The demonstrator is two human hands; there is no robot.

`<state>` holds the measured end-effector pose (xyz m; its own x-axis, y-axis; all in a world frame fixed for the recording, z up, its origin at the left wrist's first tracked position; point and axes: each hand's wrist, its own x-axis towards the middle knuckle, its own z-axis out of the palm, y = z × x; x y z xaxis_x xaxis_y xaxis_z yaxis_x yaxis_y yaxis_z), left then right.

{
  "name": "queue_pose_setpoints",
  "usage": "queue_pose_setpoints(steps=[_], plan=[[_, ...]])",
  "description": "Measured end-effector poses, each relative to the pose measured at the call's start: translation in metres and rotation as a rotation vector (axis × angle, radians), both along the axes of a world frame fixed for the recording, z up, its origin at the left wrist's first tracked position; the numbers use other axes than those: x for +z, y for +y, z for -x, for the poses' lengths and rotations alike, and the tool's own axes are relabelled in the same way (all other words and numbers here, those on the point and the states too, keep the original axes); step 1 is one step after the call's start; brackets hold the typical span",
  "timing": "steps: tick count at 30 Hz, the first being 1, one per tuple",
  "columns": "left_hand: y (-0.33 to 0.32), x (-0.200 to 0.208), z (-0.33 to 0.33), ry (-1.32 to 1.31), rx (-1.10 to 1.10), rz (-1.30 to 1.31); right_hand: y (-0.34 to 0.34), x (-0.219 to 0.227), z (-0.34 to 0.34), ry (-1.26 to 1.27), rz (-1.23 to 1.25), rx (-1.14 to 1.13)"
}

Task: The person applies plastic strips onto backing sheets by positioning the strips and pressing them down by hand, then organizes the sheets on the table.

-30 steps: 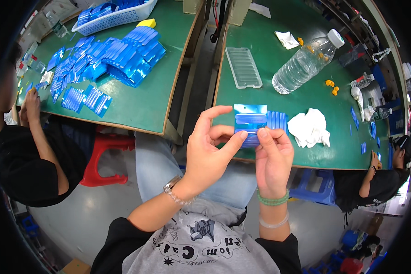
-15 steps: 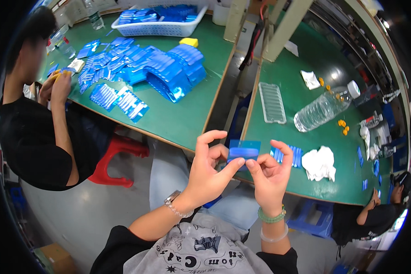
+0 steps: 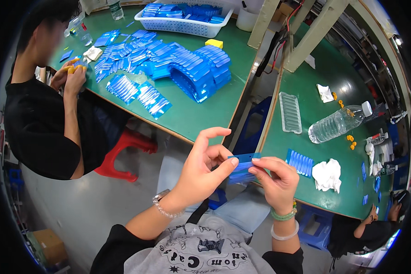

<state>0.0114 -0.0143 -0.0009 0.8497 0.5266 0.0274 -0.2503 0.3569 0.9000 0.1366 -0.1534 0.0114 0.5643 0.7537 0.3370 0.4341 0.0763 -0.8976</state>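
1. The right-hand table (image 3: 351, 182) ends short of the hold: the blue sheet (image 3: 242, 176) hangs between the two hands, in front of the lap (image 3: 242, 212), so a lost pinch would probably drop it there or onto the floor (image 3: 96, 219).
2. The clear bottle (image 3: 335, 124) rests farther back on that table; a careless reach could knock it, and any spill could wet nearby pieces.
3. The left hand (image 3: 205, 166) is loosely curled, index finger raised clear, with thumb and a bent finger nipping the sheet's left end. So light a hold could let that end slip.
4. The right hand (image 3: 278, 180) is nearly closed, thumb and index finger pinching the right end; too hard a squeeze could crease the film.
5. The crumpled white tissue (image 3: 327, 176) lies just beside a blue strip (image 3: 300, 163); shifting one could drag the other.
6. The sheet itself looks layered, so uneven pulling could splay or tear it.
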Motion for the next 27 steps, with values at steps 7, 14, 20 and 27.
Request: queue_pose_setpoints(steps=[7, 14, 20, 27], plan=[[0.003, 0.004, 0.004, 0.008, -0.004, 0.159, 0.002, 0.018, 0.003, -0.349, 0.016, 0.080], [-0.002, 0.008, 0.002, -0.039, 0.078, -0.044, -0.001, 0.027, -0.002, -0.258, 0.161, 0.181], [0.007, 0.019, 0.003, 0.007, 0.197, -0.166, 0.002, 0.031, -0.014, 0.200, 0.121, 0.289], [0.003, 0.027, 0.004, 0.061, 0.197, -0.275, 0.013, 0.052, -0.007, 0.375, 0.258, 0.175]])
